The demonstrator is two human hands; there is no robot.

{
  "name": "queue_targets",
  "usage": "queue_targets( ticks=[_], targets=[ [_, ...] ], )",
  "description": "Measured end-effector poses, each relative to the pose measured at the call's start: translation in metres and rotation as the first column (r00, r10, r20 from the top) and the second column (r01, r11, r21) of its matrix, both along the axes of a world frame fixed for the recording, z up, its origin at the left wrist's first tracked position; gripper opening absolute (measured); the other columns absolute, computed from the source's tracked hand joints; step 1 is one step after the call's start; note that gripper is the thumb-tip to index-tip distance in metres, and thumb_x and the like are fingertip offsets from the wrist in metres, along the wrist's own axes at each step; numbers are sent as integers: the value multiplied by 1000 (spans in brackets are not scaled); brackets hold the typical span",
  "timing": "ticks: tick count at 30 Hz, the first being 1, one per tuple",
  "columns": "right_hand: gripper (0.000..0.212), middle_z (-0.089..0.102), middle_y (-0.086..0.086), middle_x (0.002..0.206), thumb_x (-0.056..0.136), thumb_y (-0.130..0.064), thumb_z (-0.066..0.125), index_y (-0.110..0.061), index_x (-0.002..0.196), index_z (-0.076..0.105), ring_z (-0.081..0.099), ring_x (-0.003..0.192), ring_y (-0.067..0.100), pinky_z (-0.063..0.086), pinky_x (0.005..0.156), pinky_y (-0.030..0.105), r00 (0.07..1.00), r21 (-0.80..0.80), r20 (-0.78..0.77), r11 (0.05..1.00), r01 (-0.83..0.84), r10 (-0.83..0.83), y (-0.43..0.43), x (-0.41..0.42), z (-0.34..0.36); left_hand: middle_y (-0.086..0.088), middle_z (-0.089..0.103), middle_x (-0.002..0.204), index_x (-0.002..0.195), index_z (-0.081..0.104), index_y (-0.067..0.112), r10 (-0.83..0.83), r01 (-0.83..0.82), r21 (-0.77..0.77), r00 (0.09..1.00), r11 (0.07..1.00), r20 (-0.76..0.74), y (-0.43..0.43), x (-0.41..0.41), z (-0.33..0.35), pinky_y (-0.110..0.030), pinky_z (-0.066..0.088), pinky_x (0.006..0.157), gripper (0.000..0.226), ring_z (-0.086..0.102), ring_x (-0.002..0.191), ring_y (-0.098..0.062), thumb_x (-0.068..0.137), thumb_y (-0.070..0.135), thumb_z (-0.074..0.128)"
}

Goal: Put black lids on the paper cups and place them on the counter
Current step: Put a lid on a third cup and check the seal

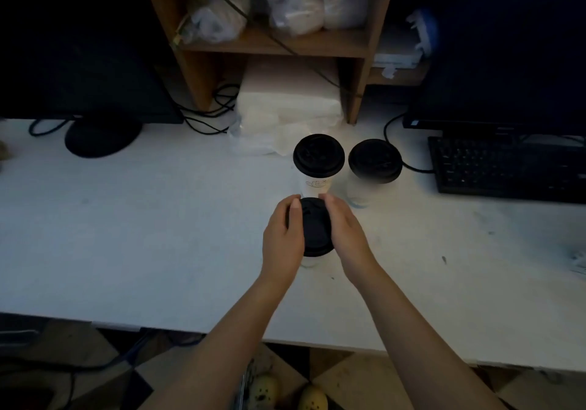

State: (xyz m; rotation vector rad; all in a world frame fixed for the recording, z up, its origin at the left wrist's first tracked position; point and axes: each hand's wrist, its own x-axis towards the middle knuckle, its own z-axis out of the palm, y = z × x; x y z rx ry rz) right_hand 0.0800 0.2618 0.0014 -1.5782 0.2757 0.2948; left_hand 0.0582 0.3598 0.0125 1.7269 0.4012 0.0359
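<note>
A white paper cup (310, 262) stands on the white counter (142, 225) in front of me, with a black lid (316, 228) on its top. My left hand (283, 238) grips the lid's left side and my right hand (347, 235) grips its right side. Both hands hide most of the cup's wall. Behind it stand two more white paper cups with black lids on: one (318, 159) just beyond my fingers, the other (375, 162) to its right.
A black keyboard (507, 168) lies at the right with a dark monitor (507, 60) behind it. Another monitor on a round foot (101, 136) is at the left. A wooden shelf (269, 44) holds plastic bags; a clear plastic package (285, 114) and cables lie behind the cups.
</note>
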Motion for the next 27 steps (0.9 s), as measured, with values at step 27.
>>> queue_targets(
  ticks=[27],
  targets=[
    [67, 32, -25, 134, 85, -25, 69, -40, 134, 26, 36, 126, -3, 30, 108, 21, 968, -72, 114, 974, -217, 224, -17, -73, -35, -5, 64, 122, 120, 63, 15, -548, 335, 772, 836, 540, 21, 36, 33, 19, -32, 38, 94, 38, 50, 118, -24, 99, 34, 37]
  ],
)
